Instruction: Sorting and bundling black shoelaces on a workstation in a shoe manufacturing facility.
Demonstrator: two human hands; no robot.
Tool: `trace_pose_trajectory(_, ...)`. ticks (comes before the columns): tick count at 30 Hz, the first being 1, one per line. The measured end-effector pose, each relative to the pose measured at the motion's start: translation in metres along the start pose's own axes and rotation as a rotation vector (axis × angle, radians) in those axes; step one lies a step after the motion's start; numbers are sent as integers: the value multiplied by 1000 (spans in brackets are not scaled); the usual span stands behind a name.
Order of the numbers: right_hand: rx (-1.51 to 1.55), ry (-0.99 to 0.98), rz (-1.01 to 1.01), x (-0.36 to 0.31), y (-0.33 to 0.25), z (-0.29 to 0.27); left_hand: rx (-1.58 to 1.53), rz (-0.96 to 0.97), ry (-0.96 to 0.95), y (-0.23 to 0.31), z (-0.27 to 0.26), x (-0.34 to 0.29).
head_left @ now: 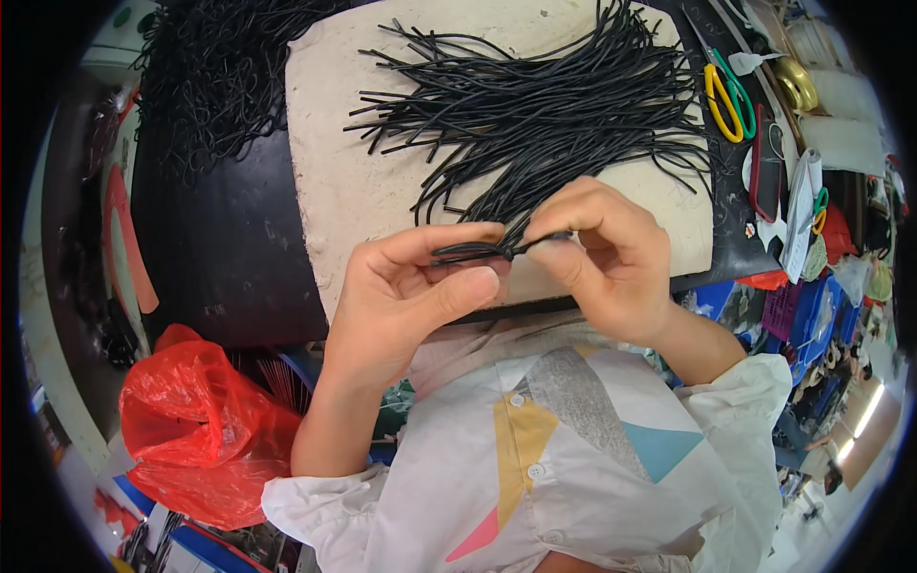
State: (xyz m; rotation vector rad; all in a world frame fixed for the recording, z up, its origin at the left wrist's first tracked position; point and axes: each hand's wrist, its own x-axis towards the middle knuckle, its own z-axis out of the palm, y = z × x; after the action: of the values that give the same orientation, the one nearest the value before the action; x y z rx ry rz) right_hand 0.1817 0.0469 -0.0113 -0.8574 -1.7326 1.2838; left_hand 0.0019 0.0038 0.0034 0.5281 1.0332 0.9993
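Observation:
Between my two hands, just over the near edge of the pale board, is a thin black cord [470, 250] with a small knot in its middle. My left hand [411, 286] has its fingers and thumb closed round the looped part of it. On the other side of the knot, my right hand [602, 253] pinches the cord between thumb and fingers. Right behind my hands lies a large loose bundle of cut black cords [544, 100], fanned out across the board. Part of the held cord is hidden by my fingers.
The pale board [330, 191] rests on a black work surface [229, 248]. A tangled heap of black cords [215, 86] covers the far left. Scissors [728, 100] with yellow and green handles lie at the right. A red plastic bag [196, 430] hangs at the near left.

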Motion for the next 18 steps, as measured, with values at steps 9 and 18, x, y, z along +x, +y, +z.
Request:
trace_pose_trajectory(9, -123, -58, -40, 3, -2, -4, -135, -116, 14, -8, 0, -2)
trace_pose_trajectory(18, 762, -34, 625, 6, -1, 1, -35, 210, -2, -28, 6, 7)
